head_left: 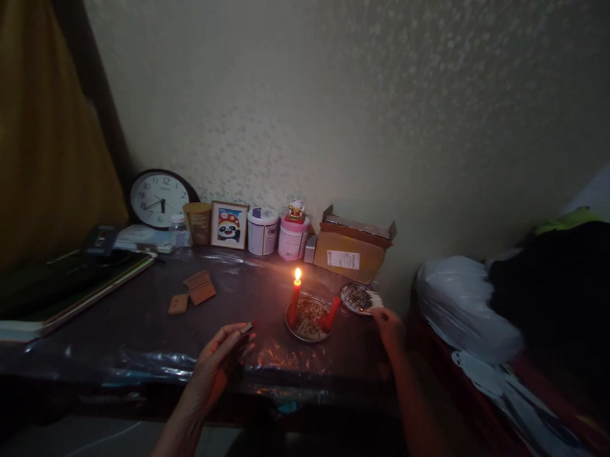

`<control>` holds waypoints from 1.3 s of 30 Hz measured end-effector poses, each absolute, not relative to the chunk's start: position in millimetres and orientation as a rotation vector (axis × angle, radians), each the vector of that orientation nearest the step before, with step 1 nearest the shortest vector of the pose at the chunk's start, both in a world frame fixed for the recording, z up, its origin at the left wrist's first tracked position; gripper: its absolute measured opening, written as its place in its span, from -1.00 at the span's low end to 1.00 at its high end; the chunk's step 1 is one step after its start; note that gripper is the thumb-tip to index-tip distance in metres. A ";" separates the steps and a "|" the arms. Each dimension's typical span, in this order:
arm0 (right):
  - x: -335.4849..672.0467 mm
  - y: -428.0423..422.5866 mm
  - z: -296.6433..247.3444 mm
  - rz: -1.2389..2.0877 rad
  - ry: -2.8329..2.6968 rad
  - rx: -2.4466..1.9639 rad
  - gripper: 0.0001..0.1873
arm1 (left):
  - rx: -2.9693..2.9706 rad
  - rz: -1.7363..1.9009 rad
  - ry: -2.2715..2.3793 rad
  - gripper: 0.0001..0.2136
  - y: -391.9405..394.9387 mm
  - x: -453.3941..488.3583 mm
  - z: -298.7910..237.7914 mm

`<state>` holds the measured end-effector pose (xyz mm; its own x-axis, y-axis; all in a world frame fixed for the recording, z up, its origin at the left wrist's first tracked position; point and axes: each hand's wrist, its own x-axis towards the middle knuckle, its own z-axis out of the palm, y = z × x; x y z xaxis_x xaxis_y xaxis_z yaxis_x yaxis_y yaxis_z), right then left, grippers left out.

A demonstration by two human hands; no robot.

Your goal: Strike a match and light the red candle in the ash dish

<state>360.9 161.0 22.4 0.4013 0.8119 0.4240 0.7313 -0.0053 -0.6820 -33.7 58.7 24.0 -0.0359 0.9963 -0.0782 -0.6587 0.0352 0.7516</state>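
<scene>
My left hand [221,351] pinches a small flat piece, apparently a matchbook [247,328], over the table's front part. At the right, my right hand [390,330] has its fingertips pinched at the rim of a small round plate [343,300]. Several burnt matches with pale stems lie on it. A match [366,311] with a glowing tip reaches from those fingers onto the plate. Between my hands, a lit red candle [295,301] stands upright on a metal dish [306,338] with dark specks. A second red candle [332,312], unlit, leans at the dish's right side.
Brown cardboard pieces [200,288] lie on the plastic-covered table [253,287]. Along the wall are a clock [162,200], a framed panda picture [229,226], a white tub [262,232], a pink tub [293,239] with a figurine, and a cardboard box [351,253]. Bags [462,301] pile up at right.
</scene>
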 end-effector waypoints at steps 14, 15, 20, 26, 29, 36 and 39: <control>355.8 160.6 31.3 0.009 -1.313 -1.732 -0.70 | 0.600 1.453 0.745 -0.75 60.6 -32.0 21.3; 354.8 158.9 35.0 -0.004 -1.303 -1.712 -0.68 | 0.604 1.449 0.746 -0.75 60.5 -31.9 21.6; 340.4 133.9 59.4 -0.050 -1.244 -1.591 -0.61 | 0.625 1.442 0.727 -0.78 60.6 -32.6 19.3; 255.1 70.2 73.4 0.212 -1.342 -1.388 -0.75 | 0.709 1.377 0.729 -0.79 57.7 -27.2 15.3; 196.4 48.4 68.0 0.414 -1.528 -1.265 -0.80 | 0.815 1.324 0.787 -0.75 53.4 -23.4 18.0; 136.5 31.6 40.7 0.512 -1.646 -1.105 -0.92 | 1.109 1.247 0.887 -0.77 40.8 -24.1 25.4; 138.9 27.2 31.1 0.488 -1.647 -1.117 -0.88 | 1.178 1.213 0.878 -0.78 37.6 -21.8 23.6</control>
<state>138.9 27.2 31.1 -0.0267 0.8512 0.5242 0.4285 0.4835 -0.7633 -21.8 37.6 23.6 0.1792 0.9799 0.0878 -0.2230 -0.0464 0.9737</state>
